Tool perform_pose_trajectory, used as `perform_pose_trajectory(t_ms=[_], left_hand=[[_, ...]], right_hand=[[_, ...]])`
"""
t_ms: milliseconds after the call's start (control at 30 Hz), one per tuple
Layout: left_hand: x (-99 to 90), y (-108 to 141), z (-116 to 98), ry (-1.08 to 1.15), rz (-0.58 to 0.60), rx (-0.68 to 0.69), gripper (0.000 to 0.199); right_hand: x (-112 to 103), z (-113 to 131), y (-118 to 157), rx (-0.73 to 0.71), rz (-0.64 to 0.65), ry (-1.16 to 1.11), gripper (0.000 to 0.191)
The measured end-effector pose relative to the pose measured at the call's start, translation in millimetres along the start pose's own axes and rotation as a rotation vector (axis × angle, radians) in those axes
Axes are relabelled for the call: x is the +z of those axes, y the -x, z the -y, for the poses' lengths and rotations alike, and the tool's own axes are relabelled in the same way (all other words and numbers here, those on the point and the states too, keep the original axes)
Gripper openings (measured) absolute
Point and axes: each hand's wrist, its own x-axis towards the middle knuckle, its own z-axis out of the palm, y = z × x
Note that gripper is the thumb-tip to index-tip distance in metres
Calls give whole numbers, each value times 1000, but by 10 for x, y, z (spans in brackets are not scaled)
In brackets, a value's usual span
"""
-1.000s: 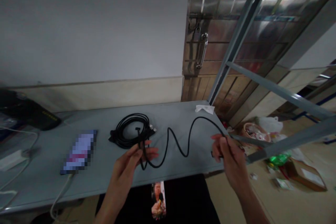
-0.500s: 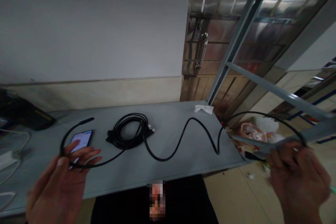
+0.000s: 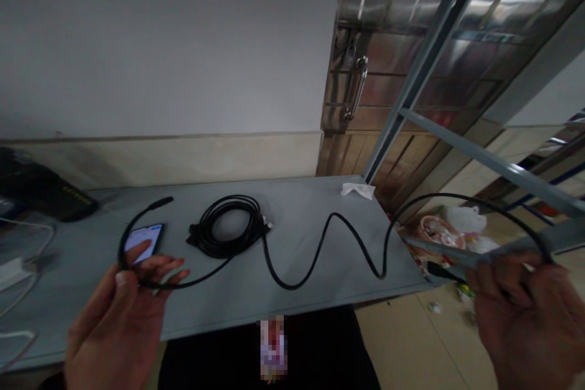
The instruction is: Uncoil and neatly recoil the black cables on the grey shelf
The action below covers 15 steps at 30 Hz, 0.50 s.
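Far side: a pale wall (image 3: 159, 42) fills the background; to its right, a metal door (image 3: 381, 61) with a pull handle. In front of the wall runs the grey worktop (image 3: 299, 225). At its far right corner rises a grey metal frame (image 3: 423, 73). Beyond the right end, on the floor, a basket (image 3: 424, 234) of rubbish.

Black cable (image 3: 291, 287): spans from left to right above the near part of the worktop in wavy bends, arching up at the right. It crosses a coil (image 3: 228, 250) near the middle; I cannot tell whether the two are joined.

A dark bottle-like object (image 3: 50, 192) lies at far left.

Left hand (image 3: 121, 317), near left: thumb and forefinger lightly pinch the cable, remaining fingers partly spread. Right hand (image 3: 530, 311), near right, past the worktop's end: fingers curled closed around the cable.

Phone (image 3: 148, 237), screen lit, lies just beyond the left hand, partly hidden by its fingers. Crumpled white paper (image 3: 359, 190) at the far right corner. Smallest: the cable's slim left tip (image 3: 162, 202), pointing right, above the phone.
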Motion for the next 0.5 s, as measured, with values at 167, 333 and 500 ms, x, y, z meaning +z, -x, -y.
perform_pose_trajectory(t_ms=[167, 333, 500], left_hand=[[384, 292, 112, 110, 50, -95, 42], [654, 563, 390, 198, 176, -255, 47], [817, 744, 638, 315, 260, -468, 55]], right_hand=[[273, -61, 220, 0, 174, -50, 23], [514, -142, 588, 20, 407, -21, 34], [597, -295, 866, -70, 692, 282, 36]])
